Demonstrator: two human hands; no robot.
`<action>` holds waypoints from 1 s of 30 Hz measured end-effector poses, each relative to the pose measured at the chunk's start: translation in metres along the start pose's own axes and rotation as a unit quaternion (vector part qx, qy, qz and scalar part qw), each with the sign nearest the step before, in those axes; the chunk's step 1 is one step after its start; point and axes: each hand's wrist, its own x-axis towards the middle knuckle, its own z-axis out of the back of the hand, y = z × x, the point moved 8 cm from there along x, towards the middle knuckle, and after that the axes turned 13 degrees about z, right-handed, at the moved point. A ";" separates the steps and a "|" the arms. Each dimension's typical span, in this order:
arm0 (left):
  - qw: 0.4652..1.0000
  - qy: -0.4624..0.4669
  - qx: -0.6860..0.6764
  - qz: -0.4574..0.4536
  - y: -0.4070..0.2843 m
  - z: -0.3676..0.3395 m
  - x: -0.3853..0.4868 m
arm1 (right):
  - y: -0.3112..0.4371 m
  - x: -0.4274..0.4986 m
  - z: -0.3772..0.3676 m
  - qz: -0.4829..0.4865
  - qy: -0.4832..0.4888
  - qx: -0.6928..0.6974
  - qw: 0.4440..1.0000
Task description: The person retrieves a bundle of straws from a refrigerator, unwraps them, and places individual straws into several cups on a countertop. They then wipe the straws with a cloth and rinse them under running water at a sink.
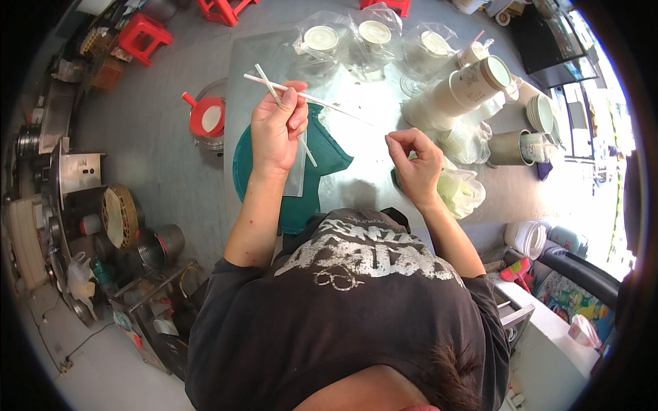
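Note:
Two thin white sticks, perhaps straws [264,81], cross each other in my left hand [281,120], raised above the table. My right hand [419,164] is held up with thumb and fingertips close together; nothing shows between them. Beneath my left hand a flat clear plastic sleeve [294,180] lies on a dark green cloth or apron [329,144] spread over the metal table [257,56]. Close behind my right hand is a thin plastic bag [465,192] with something pale green inside.
Lidded containers in clear bags [321,38] line the table's far side. A long stack of paper cups [473,85] leans at the right, near a metal canister [509,148] and stacked bowls [540,113]. A red sieve or strainer [208,115] stands left of the table; red stools [145,38] are beyond.

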 end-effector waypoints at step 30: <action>0.952 -0.178 0.248 -0.037 -0.013 0.040 0.071 | -0.030 0.119 -0.070 -0.050 0.118 0.177 0.976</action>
